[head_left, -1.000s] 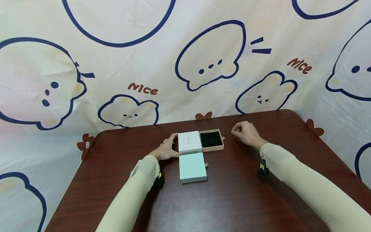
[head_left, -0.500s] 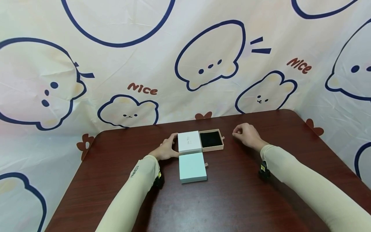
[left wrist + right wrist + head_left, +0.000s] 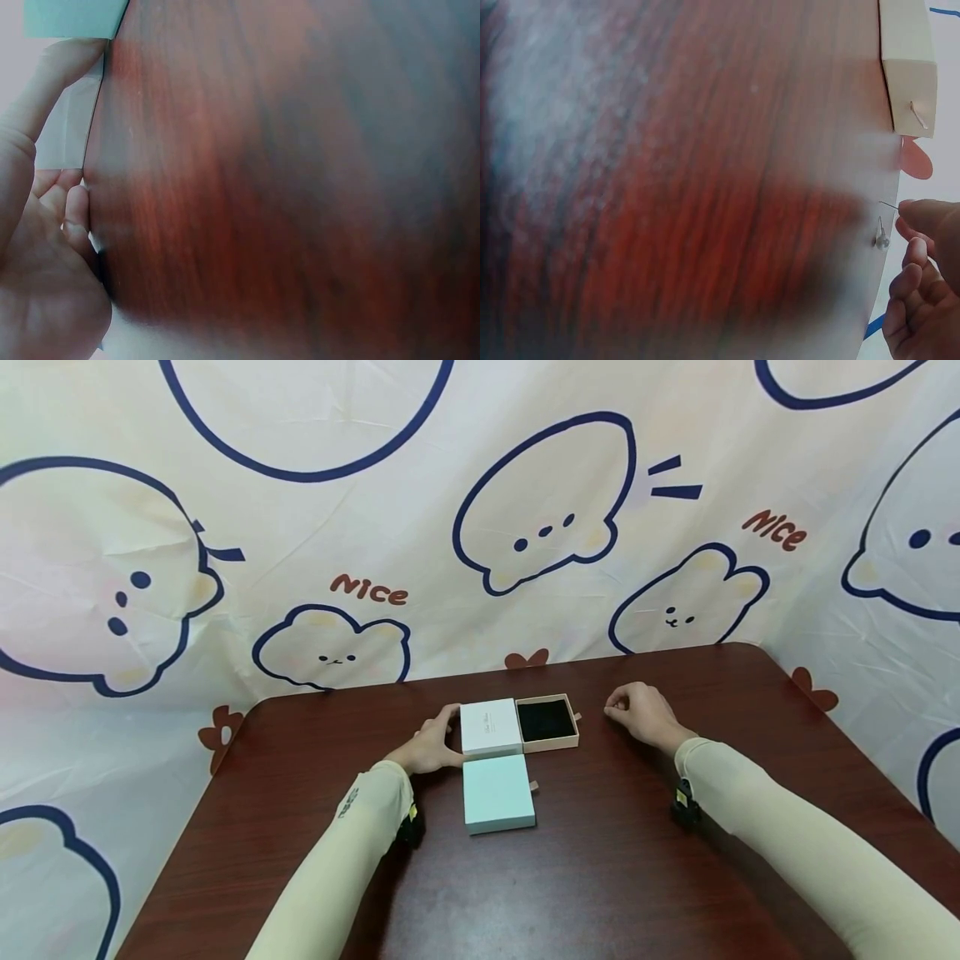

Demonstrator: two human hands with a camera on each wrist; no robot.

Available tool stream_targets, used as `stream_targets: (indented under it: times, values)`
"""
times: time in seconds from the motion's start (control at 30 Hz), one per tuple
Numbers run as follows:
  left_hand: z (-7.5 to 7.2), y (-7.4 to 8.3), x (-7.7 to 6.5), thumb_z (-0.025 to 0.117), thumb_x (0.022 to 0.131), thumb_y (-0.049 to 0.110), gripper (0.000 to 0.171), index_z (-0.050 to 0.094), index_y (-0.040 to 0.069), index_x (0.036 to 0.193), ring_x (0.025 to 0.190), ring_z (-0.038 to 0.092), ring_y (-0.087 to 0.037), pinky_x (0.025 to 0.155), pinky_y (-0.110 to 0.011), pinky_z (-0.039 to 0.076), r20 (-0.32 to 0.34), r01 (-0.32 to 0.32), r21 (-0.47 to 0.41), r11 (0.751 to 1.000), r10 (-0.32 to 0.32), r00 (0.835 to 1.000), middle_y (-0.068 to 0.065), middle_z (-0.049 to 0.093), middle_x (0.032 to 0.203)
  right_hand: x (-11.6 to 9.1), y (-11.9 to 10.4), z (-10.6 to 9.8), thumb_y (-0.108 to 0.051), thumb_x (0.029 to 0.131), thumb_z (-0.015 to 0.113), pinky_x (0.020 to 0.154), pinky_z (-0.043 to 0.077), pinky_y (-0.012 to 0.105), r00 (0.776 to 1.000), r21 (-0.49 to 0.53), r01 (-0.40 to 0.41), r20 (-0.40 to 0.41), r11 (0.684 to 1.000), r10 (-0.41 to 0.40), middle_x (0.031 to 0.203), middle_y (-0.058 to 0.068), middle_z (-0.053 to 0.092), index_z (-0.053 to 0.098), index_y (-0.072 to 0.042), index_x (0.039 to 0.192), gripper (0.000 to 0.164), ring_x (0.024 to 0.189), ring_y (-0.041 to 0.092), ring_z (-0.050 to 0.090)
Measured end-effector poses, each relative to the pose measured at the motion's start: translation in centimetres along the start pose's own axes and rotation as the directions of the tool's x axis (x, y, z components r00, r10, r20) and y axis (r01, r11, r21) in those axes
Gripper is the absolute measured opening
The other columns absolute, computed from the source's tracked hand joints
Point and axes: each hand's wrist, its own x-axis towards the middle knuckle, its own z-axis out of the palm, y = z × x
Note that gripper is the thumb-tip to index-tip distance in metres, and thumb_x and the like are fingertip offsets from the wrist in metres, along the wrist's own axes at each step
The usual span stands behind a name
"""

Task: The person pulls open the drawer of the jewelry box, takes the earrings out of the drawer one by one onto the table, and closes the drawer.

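My left hand (image 3: 429,747) grips a white box sleeve (image 3: 487,724) with lettering on top, thumb at its near side and fingers at the far side. From the sleeve's right end projects a cream-edged drawer (image 3: 551,746) with a black pad and a pull tab (image 3: 577,717). In the left wrist view the thumb presses the sleeve's side (image 3: 66,131). Right of the drawer, my right hand (image 3: 641,710) is apart from the box. Its fingertips (image 3: 906,208) pinch a thin wire, and a small shiny bead (image 3: 883,241) shows below; it looks like an earring, partly hidden.
A pale mint box (image 3: 498,793) with a tab on its right side lies just in front of the white one. Both are on a dark reddish wooden table (image 3: 600,877). A printed cloth (image 3: 420,527) hangs behind the table and at both sides.
My right hand has shifted slightly to the right and toward me, away from the drawer. The left hand and both boxes stay where they were.
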Motion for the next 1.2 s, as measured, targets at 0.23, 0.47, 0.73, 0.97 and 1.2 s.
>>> stream_targets:
  times: [0.23, 0.47, 0.73, 0.97, 1.2]
  values:
    - [0.0, 0.0, -0.1, 0.08, 0.088, 0.022, 0.098, 0.015, 0.015, 0.161, 0.145, 0.033, -0.04, 0.116, -0.063, 0.023, 0.007, -0.002, -0.014, 1.0, 0.002, 1.0, -0.015, 0.021, 0.166, -0.1, 0.3, -0.2, -0.016, 0.096, 0.068, 0.066, 0.04, 0.03, 1.0, -0.022, -0.016, 0.002, 1.0, 0.016, 0.081, 0.007, 0.061, 0.074, -0.004, 0.094, 0.013, 0.073, 0.019, 0.053]
    - [0.1, -0.1, -0.1, 0.08, 0.088, 0.022, 0.098, 0.015, 0.015, 0.161, 0.144, 0.033, -0.04, 0.116, -0.063, 0.023, 0.005, -0.008, -0.015, 1.0, 0.008, 1.0, -0.015, 0.021, 0.165, -0.1, 0.7, -0.4, -0.018, 0.096, 0.069, 0.062, 0.039, 0.03, 1.0, -0.029, -0.006, 0.005, 1.0, 0.006, 0.077, 0.006, 0.06, 0.074, -0.004, 0.093, 0.016, 0.069, 0.019, 0.052]
    - [0.1, -0.1, 0.0, 0.08, 0.088, 0.023, 0.098, 0.015, 0.015, 0.161, 0.145, 0.033, -0.04, 0.116, -0.064, 0.022, 0.003, -0.007, -0.012, 1.0, 0.007, 1.0, -0.014, 0.021, 0.166, -0.2, 1.3, -0.4, -0.018, 0.096, 0.068, 0.061, 0.038, 0.03, 1.0, -0.034, -0.005, 0.013, 0.999, 0.006, 0.077, 0.005, 0.061, 0.075, -0.003, 0.096, 0.017, 0.068, 0.018, 0.051]
    - [0.1, -0.1, 0.0, 0.08, 0.088, 0.023, 0.098, 0.015, 0.015, 0.161, 0.144, 0.033, -0.04, 0.116, -0.063, 0.022, -0.001, -0.005, -0.008, 1.0, 0.005, 1.0, -0.014, 0.022, 0.165, -0.2, 1.5, -0.4, -0.017, 0.096, 0.068, 0.061, 0.038, 0.03, 1.0, -0.047, -0.002, 0.008, 0.999, 0.002, 0.076, 0.005, 0.061, 0.075, -0.004, 0.093, 0.015, 0.068, 0.018, 0.052]
    - [0.1, -0.1, 0.0, 0.081, 0.087, 0.022, 0.098, 0.015, 0.015, 0.16, 0.144, 0.032, -0.04, 0.115, -0.063, 0.023, 0.002, -0.004, -0.02, 1.0, 0.004, 1.0, -0.015, 0.022, 0.165, -0.3, 1.5, -0.7, -0.016, 0.096, 0.068, 0.062, 0.04, 0.031, 1.0, -0.091, 0.006, 0.017, 0.996, -0.005, 0.077, 0.006, 0.062, 0.074, -0.004, 0.094, 0.014, 0.069, 0.019, 0.054]
